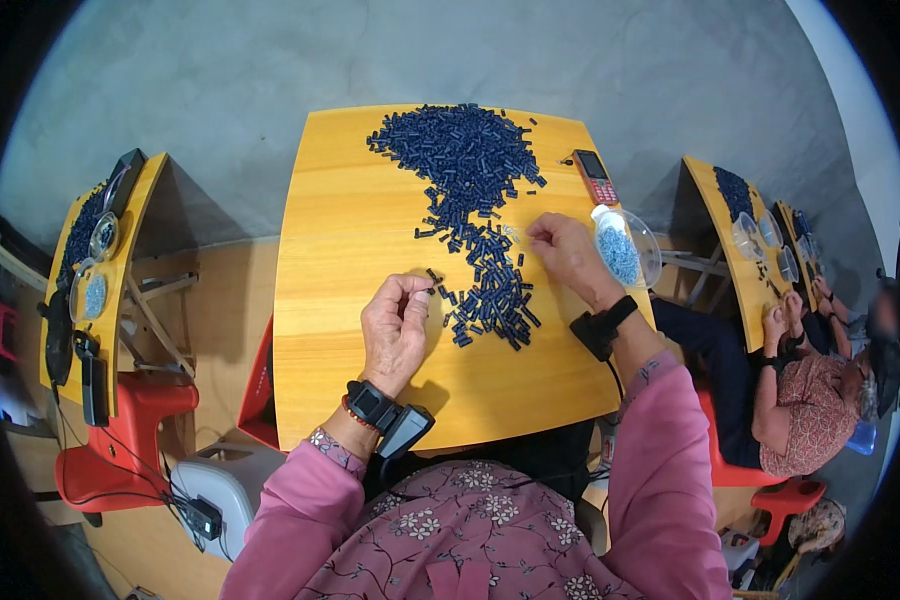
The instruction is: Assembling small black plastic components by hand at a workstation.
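A large heap of small dark-blue tube-shaped pieces (460, 150) spreads from the far edge of the table (350, 220) toward its middle. Left of the nearer part of the heap, my left hand (395, 325) pinches a small dark tube-shaped piece (432, 290) between thumb and fingers. Another dark piece or two shows just beyond those fingertips. My right hand (570, 255) hovers at the heap's right side, its fingertips pressed together; what they hold, if anything, is too small to name. Tiny pale bits (511, 234) lie by its fingertips.
A clear round bowl (652, 250) with small light-blue pieces (618, 254) stands at the right edge, below a red keypad phone (595, 178). Another person (815, 410) works at a table on the right. A red chair (130, 440) and a second bead-strewn table (135, 230) are left.
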The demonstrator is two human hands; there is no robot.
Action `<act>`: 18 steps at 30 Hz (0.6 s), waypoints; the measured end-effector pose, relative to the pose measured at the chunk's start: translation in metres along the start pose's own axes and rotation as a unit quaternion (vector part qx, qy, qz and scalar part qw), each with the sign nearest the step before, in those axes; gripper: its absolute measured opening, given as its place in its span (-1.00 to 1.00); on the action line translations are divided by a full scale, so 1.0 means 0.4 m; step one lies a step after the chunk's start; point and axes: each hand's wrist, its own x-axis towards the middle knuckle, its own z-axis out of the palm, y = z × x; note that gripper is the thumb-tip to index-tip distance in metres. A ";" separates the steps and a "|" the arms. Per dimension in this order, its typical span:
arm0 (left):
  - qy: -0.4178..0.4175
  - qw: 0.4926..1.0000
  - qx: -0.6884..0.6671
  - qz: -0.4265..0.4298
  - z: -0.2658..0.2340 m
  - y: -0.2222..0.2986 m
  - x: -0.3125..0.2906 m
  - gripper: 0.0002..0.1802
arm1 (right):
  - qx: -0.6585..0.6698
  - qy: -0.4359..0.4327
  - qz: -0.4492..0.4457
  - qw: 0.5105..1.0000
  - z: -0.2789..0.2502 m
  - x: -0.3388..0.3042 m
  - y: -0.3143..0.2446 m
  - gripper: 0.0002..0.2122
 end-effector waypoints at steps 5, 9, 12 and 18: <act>0.001 1.000 0.000 -0.009 0.001 0.001 0.000 -0.91 | -0.006 -0.062 -0.003 0.998 0.002 0.002 -0.017 -0.94; 0.002 1.000 -0.008 -0.003 0.000 -0.005 -0.001 -0.91 | -0.025 -0.045 -0.035 0.998 0.001 -0.002 -0.031 -0.95; 0.001 1.000 -0.005 -0.008 0.001 -0.005 0.001 -0.90 | -0.030 -0.047 -0.037 0.998 -0.001 -0.001 -0.028 -0.94; 0.001 1.000 -0.007 -0.005 0.000 -0.012 0.001 -0.90 | -0.057 -0.059 -0.040 0.996 0.002 -0.004 -0.032 -0.89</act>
